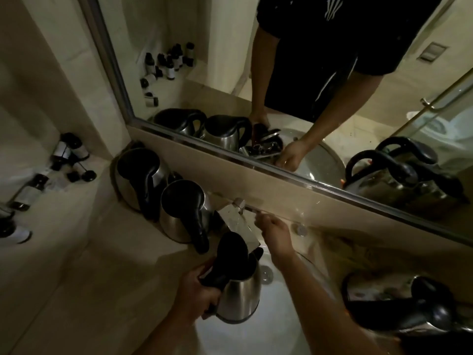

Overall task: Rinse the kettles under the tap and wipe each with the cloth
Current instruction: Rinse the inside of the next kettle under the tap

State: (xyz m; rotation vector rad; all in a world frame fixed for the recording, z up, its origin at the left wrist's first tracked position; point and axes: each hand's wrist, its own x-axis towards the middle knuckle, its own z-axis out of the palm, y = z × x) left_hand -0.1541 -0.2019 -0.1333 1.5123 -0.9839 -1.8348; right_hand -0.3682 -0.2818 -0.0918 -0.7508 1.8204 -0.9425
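— Nearest the lens, what do you make out?

— Two bare forearms reaching over a white basin. Low on the right a dark-lidded kettle at the edge lies partly cut off by the frame, its shape hard to read in the gloom.

— And around the basin?

— Two more steel kettles on the counter to the left: a far kettle in the corner and a near kettle just beside it, black handles toward the camera. Small dark bottles lie scattered further left. A mirror runs along the back, doubling everything.

— Where's the one being washed?

— The held kettle hangs over the basin, tilted, lid flipped up. The left hand grips its black handle, fingers curled round it from the left, thumb on top. Its open mouth sits just below the flat chrome tap.

— The other hand?

— The right hand is at the wall by the tap's right side, fingers bent toward a thin lever there. Whether it actually pinches the lever, I cannot tell; it's too dim and small.

— Any water, any cloth?

— Running water I can't make out; a cloth neither.
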